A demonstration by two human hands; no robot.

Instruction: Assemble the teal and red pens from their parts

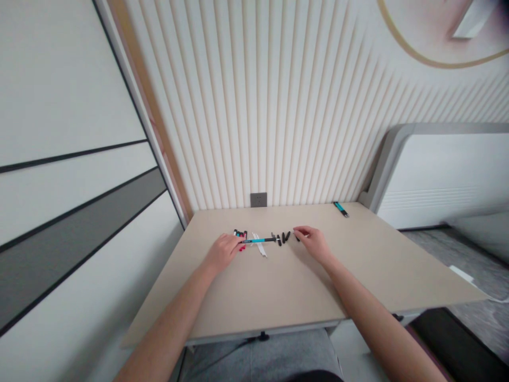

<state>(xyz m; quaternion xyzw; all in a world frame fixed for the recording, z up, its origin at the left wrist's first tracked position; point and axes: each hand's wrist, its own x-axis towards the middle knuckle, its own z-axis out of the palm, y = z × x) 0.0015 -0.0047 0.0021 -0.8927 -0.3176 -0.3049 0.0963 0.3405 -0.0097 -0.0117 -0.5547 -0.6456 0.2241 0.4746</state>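
My left hand (226,250) is closed around one end of a black and blue pen (258,240), which points to the right above the table. Under and behind that pen lie several thin white sticks (260,248) and a cluster of small black and red pieces (240,233). Several short black pieces, like pen caps (283,237), are spread just past the pen's free tip. My right hand (312,241) has its fingers drawn together low over the table. A small black piece (297,238) shows at its fingertips; whether it is gripped is too small to tell.
Another black and blue pen or pair of pens (341,209) lies at the back right of the beige table (254,297). A ribbed wall with a dark socket (259,199) borders the back. A white cabinet stands left, a grey-framed bed headboard (429,175) right.
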